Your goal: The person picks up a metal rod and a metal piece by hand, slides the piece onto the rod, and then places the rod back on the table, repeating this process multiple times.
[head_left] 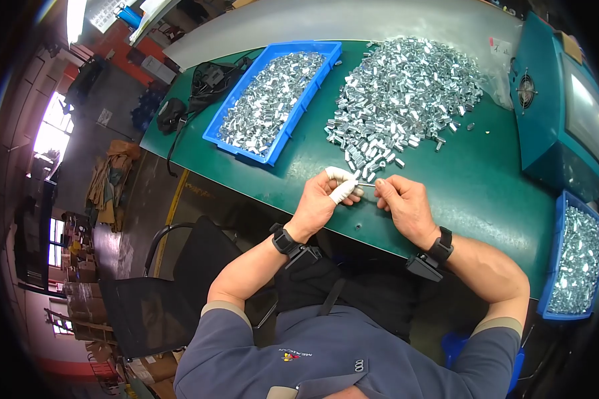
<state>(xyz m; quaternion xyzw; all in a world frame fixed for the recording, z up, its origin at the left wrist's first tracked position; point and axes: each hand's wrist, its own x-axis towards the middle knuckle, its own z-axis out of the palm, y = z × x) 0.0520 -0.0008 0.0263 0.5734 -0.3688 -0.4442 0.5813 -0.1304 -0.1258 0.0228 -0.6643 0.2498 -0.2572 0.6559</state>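
Holding a slim metal piece (367, 185) between both hands, above the near part of a green table (479, 179). Pinching its left end with thumb and forefinger of the left hand (318, 199), showing white wraps (343, 191) on both digits. Pinching its right end with thumb and bent forefinger of the right hand (409, 206), curling the remaining fingers toward the palm. Being unable to tell one part from two at the left fingertips, owing to small size and overlap. Wearing a black left wristband (284, 241) and a black right wristband (440, 247).

Noting a large pile of short silver parts (406, 93) lying directly beyond the hands, narrowing toward the left fingertips. Being unable to confirm contact there. Observing a blue tray (305, 106) standing left of the pile, holding many similar parts. Recording a second blue tray (569, 316) at the right, also holding silver parts. Finding a teal machine (539, 120) standing beyond that tray, showing a round fan grille (526, 89) on its side. Seeing a clear plastic sheet (498, 80) lying between pile and machine. Logging a dark chair (140, 309) standing left of the seated person.
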